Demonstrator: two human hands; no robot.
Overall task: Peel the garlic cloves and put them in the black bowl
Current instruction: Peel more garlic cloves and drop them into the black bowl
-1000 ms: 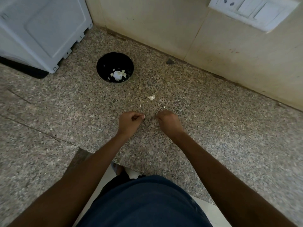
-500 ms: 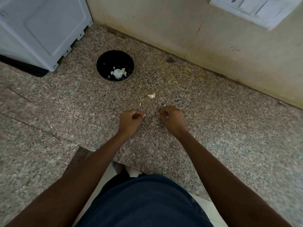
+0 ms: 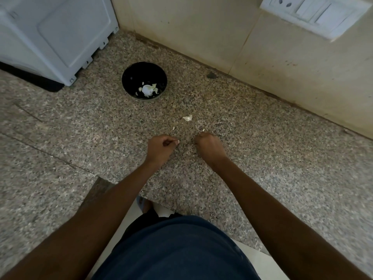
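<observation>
Some pale garlic pieces already lie in the black bowl [image 3: 144, 81] near the counter's back edge, one clove [image 3: 187, 118] waits unpeeled on the counter [image 3: 282, 158], and my left hand [image 3: 159, 147] and right hand [image 3: 210, 146] are both curled, whether round anything I cannot tell.

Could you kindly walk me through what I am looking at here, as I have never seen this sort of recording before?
No machine here: a person wears one camera on the head, looking down at their own arms. The left hand and right hand are curled just above a speckled stone counter; what they pinch is too small to tell. Ahead lie a garlic piece and small peel scraps. The black bowl behind holds pale garlic bits. A white appliance stands far left, a switch panel on the wall.
</observation>
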